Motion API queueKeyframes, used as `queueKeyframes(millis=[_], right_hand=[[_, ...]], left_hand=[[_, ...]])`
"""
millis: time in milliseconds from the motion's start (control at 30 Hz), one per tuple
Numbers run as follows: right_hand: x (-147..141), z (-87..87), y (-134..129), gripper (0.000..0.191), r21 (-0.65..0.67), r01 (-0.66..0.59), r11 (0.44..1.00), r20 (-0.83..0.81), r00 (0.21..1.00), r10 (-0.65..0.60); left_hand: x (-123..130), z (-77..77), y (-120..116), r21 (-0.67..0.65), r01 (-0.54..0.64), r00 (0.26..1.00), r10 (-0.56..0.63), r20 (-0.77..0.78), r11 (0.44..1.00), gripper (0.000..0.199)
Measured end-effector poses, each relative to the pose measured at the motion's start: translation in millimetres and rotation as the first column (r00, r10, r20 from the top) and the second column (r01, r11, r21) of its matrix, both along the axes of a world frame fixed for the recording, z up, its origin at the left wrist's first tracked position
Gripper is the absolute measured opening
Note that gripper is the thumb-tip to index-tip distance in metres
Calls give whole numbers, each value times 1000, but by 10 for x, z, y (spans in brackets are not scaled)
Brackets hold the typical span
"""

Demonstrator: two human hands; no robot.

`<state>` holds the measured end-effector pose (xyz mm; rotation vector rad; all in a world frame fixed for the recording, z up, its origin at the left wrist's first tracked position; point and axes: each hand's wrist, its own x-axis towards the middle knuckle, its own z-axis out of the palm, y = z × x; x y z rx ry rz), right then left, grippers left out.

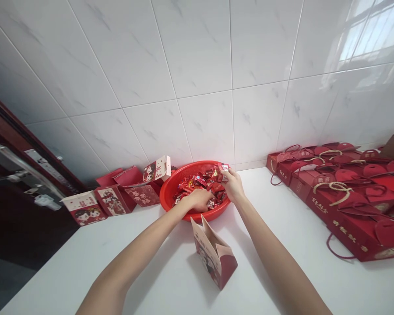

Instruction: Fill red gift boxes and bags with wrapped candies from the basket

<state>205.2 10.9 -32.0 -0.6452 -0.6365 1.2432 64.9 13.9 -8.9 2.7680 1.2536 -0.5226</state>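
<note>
On my feed, sweets (201, 180) lie in the basket (163, 196), a box (207, 259) before it, more boxes (113, 201) left and right.

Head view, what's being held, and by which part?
The right hand holds a small red packet by its lower edge; whether the left hand grips anything is hidden.

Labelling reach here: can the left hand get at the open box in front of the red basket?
Probably yes. The open box stands between the forearms with nothing seen over its top; the left hand would just need to lift out of the sweets in the basket.
</note>
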Motion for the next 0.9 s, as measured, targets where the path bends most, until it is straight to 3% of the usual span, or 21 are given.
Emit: queueKeyframes(millis=[100, 167, 333, 433, 500, 733, 900], right_hand=[[1, 1, 2, 20, 4, 3, 1000, 12, 1000, -3], [0, 6, -6, 21, 8, 8, 1000, 17, 1000, -8], [-6, 24, -26, 21, -1, 19, 1000, 17, 1000, -19], [-8, 18, -17, 20, 1, 17, 1000, 26, 1000, -17], [-9, 10, -4, 21, 2, 19, 1000, 24, 1000, -19], [-11, 3, 2, 26, -20, 36, 999, 29, 999, -35], [-1, 1, -10, 26, -21, 21, 1000, 54, 998, -20]], left_hand=[[-89, 7, 61, -35, -79, 977, 85, 195, 996, 33], [-161, 3, 125, -103, -120, 896, 152, 417, 988, 36], [-293, -37, 282, -245, -130, 491, 278, 826, 961, 39], [-322, -58, 313, -320, -123, 268, 342, 901, 939, 43], [-331, -64, 312, -368, -130, 174, 387, 906, 921, 44], [-355, -117, 350, -459, -182, 7, 468, 884, 870, 45], [-367, -161, 366, -541, -170, -25, 545, 838, 824, 50]])
